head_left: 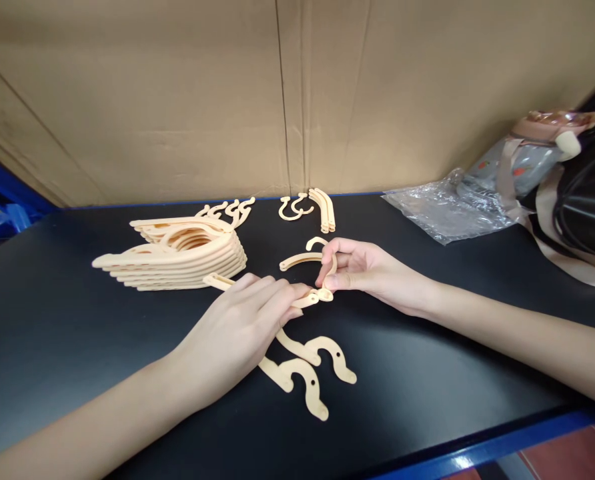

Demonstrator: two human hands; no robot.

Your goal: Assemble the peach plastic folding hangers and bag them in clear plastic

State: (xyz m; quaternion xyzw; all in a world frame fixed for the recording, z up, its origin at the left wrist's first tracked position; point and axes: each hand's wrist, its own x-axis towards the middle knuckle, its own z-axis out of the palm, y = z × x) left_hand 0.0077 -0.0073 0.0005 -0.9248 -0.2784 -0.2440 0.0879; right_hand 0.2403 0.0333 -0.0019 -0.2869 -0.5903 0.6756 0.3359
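My left hand (260,310) is closed on a cream plastic hanger arm (218,281), whose far end sticks out past the knuckles. In my right hand (352,267), thumb and fingers pinch a cream hanger hook (333,265). The round base of the hook meets the holed end of the arm, just right of my left fingertips. Two flat cream pieces with curled ends (335,357) lie on the table below my left hand, partly hidden by it. A curved cream bar (300,260) rests behind the hands.
A stack of cream hangers (177,257) stands at the left, with several loose curled pieces (232,210) behind it. Loose hooks (291,208) and curved bars (322,210) lie at the back. A clear plastic bag (442,210), a bottle (522,160) and a black bag (587,200) occupy the right.
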